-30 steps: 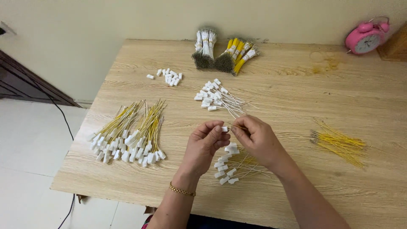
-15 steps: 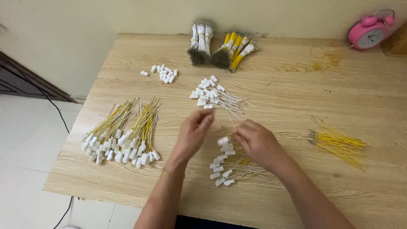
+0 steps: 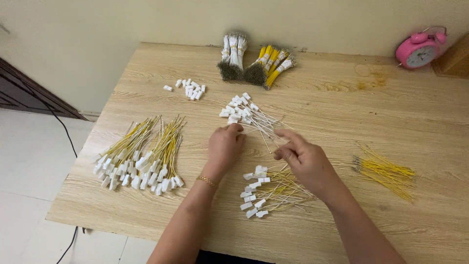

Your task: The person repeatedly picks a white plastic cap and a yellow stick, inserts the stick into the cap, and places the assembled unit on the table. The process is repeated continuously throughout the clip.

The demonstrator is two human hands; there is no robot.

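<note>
Left hand [image 3: 225, 145], loosely curled and holding nothing, should pinch one white-plugged thin wire [image 3: 244, 113] cleanly while the right hand [image 3: 304, 161] stays half-open, empty.

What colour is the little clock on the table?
Pink, with a white face: the clock, in the head view, top right.

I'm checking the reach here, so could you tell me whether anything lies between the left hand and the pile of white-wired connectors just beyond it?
Nothing visible does: the left hand already reaches the near edge of the white-wired connectors.
</note>
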